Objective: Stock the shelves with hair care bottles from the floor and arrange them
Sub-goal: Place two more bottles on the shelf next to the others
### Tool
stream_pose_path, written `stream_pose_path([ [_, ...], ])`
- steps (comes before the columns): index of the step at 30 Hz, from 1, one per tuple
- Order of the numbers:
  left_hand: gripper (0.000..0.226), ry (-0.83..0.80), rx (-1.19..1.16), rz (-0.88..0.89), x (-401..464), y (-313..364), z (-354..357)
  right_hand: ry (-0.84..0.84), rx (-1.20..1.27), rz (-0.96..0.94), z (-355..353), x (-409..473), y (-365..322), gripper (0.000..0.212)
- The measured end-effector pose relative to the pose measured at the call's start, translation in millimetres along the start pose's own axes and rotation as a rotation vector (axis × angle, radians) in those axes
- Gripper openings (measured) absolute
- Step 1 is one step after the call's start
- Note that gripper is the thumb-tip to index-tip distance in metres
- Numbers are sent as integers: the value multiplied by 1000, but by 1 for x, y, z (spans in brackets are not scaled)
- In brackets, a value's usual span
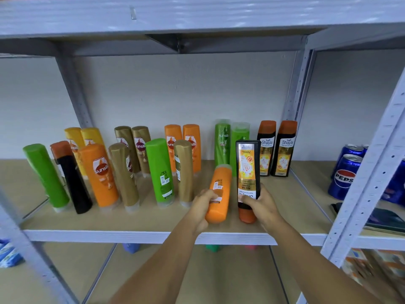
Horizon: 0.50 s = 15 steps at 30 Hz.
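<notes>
My left hand (202,208) grips an orange Sunsilk bottle (219,194) just above the front of the wooden shelf (153,218), its back label toward me. My right hand (260,205) holds a black Safi Shayla bottle (247,172) upside down, its orange cap (247,216) at the bottom near the shelf board. Behind them stand two green Sunsilk bottles (222,142) and two upright Shayla bottles (276,148). To the left, several green, orange, gold, yellow and black bottles (100,172) stand in two loose rows.
Blue Pepsi cans (345,174) stand in the neighbouring bay on the right, behind a grey upright post (372,172). A dark flat object (383,218) lies in front of them. The lower shelf (219,277) shows a few caps under the edge and blue packs (8,253) at far left.
</notes>
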<state>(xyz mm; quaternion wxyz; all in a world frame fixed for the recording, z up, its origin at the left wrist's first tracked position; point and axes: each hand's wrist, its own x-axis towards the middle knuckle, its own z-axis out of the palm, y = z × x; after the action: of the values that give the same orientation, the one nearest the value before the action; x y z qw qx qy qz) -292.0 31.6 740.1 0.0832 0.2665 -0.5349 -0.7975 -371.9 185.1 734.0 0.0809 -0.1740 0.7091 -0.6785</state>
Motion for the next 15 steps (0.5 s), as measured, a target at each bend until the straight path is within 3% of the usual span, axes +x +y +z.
stream_pose_path([
  [3, 38, -4, -147, -24, -5, -4, -6, 4, 63, 11, 1, -8, -9, 38],
  [5, 42, -3, -122, 32, -6, -6, -6, -2, 94, 25, 3, -13, -13, 40],
  [10, 46, -33, -1, 198, -16, -10, -7, -56, 128, 22, 3, -16, -22, 74],
  [15, 54, 5, 110, 340, -19, -11, -11, -161, 193, 115, -9, -21, -37, 58],
])
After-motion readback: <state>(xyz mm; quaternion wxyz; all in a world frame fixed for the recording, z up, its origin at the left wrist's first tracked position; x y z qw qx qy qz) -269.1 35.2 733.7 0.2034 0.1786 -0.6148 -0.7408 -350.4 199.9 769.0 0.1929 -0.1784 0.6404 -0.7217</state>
